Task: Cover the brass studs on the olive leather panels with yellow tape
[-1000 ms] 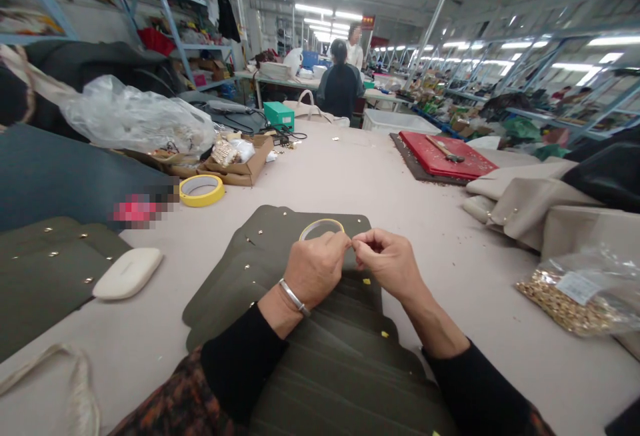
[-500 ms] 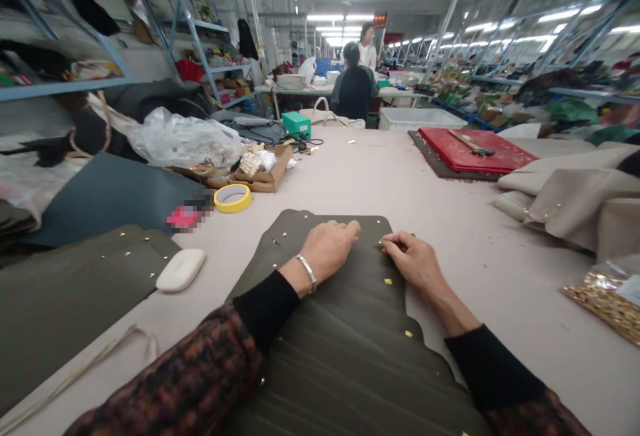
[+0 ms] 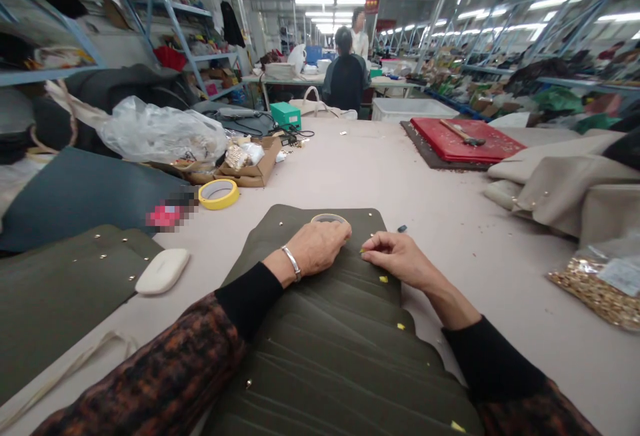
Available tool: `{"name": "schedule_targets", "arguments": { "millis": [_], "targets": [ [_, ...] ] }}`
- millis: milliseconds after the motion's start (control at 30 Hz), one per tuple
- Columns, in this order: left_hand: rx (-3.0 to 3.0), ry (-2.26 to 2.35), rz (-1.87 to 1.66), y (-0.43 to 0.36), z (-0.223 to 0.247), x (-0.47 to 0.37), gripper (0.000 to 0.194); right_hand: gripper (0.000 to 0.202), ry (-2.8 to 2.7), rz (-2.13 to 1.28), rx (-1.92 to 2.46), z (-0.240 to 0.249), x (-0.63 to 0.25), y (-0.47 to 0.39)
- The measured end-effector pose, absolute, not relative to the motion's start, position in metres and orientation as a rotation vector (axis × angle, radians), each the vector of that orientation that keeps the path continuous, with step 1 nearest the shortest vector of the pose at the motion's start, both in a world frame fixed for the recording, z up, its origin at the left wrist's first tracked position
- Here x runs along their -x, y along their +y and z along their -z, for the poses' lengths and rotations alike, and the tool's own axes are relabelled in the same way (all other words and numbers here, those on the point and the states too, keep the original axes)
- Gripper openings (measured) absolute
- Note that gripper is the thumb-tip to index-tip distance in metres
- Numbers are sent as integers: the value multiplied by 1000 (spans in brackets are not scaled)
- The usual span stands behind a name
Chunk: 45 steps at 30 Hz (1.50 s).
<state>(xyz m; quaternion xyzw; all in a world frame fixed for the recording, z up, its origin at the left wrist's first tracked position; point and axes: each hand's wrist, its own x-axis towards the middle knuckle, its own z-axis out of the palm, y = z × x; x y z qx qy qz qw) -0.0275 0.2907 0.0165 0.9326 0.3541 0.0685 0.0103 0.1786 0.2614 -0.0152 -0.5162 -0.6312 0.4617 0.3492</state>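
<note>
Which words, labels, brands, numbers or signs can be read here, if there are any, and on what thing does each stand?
None can be read.
Red hanging sign: pale marks, too small and blurred.
Red panel further back: no text can be made out.
White label on the clear bag of gold-coloured pieces: too blurred to read.

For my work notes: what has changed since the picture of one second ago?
The left hand and right hand, which met at the fingertips, have drawn apart sideways, with the green panels showing between them. The right hand now visibly pinches a small yellow piece; the left hand keeps the tape ring. The yellow tape roll and the hammer on the red pad stayed put.
</note>
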Motion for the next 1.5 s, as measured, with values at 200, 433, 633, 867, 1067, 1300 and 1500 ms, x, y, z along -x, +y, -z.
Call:
{"name": "schedule_targets", "arguments": {
  "millis": [200, 433, 633, 867, 1067, 1300, 1500],
  "targets": [
    [-2849, 1154, -88, 255, -16, 24, 18, 19, -1674, -1451, 1347, 0, -193, 260],
    [-2741, 1183, -288, 250, -4, 29, 14, 19, -1666, -1429, 1498, 1, -200, 262],
    [-2755, 1171, -351, 248, -1, 30, 14, 13, -1998, -1116, 1572, 3, -183, 254],
    [-2714, 1212, -318, 249, 1, 29, 11, 13, -2262, -577, 1562, 5, -178, 253],
    [-2705, 1214, -339, 250, 3, 29, 14, 16, -2222, -631, 1615, 8, -189, 261],
    [-2702, 1249, -426, 250, 2, 29, 15, 17, -2128, -817, 1678, 10, -195, 267],
    [-2686, 1269, -431, 253, 4, 28, 17, 14, -2050, -938, 1676, 12, -194, 268]
  ]
}}
